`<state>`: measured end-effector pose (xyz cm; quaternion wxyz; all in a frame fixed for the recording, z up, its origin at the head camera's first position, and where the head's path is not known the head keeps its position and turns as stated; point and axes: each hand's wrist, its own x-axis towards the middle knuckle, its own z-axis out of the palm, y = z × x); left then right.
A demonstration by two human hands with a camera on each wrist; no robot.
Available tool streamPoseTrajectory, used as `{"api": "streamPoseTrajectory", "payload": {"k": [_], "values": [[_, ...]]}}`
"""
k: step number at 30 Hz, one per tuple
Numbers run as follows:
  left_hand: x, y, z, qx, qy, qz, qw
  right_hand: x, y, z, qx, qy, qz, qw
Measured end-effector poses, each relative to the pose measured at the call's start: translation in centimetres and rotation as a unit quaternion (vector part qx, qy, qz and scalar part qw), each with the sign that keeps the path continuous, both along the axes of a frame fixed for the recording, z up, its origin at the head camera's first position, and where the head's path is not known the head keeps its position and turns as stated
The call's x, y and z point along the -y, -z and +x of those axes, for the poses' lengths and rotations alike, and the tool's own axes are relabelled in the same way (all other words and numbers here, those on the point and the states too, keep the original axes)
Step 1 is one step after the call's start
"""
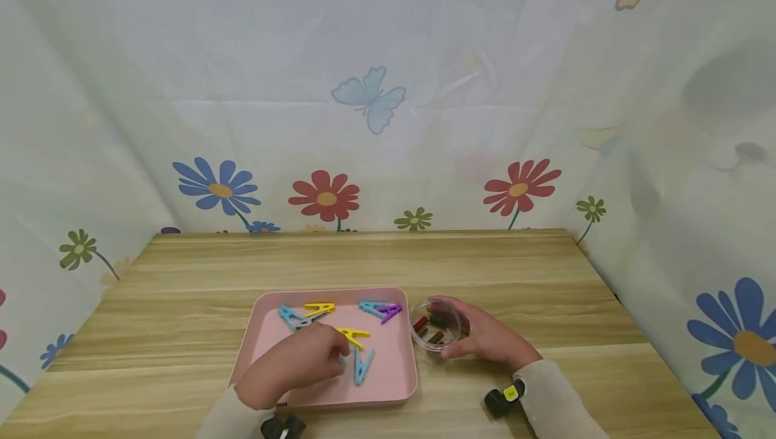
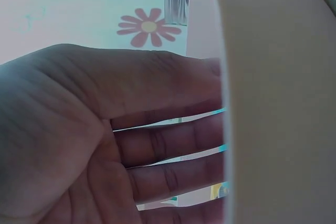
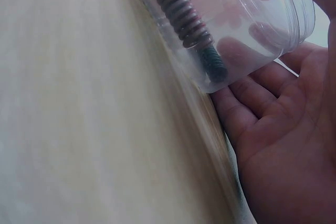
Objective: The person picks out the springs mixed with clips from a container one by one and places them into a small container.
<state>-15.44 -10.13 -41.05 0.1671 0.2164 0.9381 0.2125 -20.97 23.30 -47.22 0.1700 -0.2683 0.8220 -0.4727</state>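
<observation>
In the head view my left hand (image 1: 303,359) is over the pink tray (image 1: 407,378), palm down, above several plastic clothespins. A yellow clothespin (image 1: 353,336) and a light blue clothespin (image 1: 362,367) lie close to its fingers. A bit of light blue shows just under the fingertips. The left wrist view shows these fingers (image 2: 163,142) fairly straight with gaps between, their tips hidden. My right hand (image 1: 488,336) curls round a clear round jar (image 1: 456,323) beside the tray. Several coil springs lie in it, among them a brown spring (image 3: 181,10) and a dark green spring (image 3: 212,65).
Farther back in the tray lie a blue clothespin (image 1: 289,316), a yellow clothespin (image 1: 320,307) and a purple clothespin (image 1: 390,312). The wooden table (image 1: 485,264) extends to a flower-printed cloth (image 1: 424,156) behind and at both sides.
</observation>
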Motion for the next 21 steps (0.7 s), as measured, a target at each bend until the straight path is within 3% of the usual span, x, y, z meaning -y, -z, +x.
{"api": "streamPoseTrajectory", "payload": {"k": [13, 21], "values": [[0.5, -0.4, -0.1, 0.042, -0.026, -0.021, 0.9986, 0.0, -0.1, 0.0, 0.005, 0.001, -0.005, 1.000], [1.1, -0.3, -0.1, 0.041, -0.021, -0.031, 0.9984, 0.1, 0.1, -0.1, 0.008, -0.002, -0.009, 1.000]]}}
